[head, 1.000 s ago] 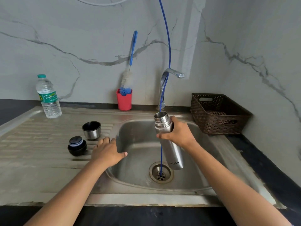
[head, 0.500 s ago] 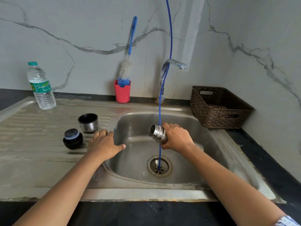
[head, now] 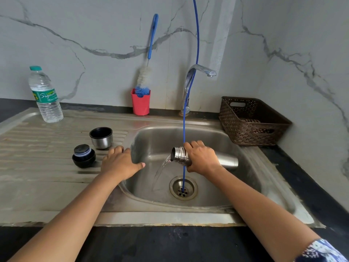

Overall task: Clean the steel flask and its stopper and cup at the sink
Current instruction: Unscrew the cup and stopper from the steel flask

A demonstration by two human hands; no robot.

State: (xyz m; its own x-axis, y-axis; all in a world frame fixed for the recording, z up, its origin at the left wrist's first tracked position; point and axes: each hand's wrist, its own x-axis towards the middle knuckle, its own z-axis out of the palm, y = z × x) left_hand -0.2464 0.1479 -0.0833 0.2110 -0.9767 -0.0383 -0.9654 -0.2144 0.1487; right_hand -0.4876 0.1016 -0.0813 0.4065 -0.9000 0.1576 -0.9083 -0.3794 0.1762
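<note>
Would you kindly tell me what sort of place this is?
Most likely a home kitchen: a steel sink with ribbed drainboard and tap, a bottle brush standing in a red cup, and a steel flask being emptied into the basin.

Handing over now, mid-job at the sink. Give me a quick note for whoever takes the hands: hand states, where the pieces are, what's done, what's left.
Right hand grips the steel flask near its neck, tipped sideways over the sink, water pouring from its mouth.
Left hand rests flat on the sink's left edge, holding nothing.
Cup and stopper stand on the drainboard.
Done: flask opened, being emptied.
Left: probably scrubbing with the bottle brush, washing cup and stopper.
</note>
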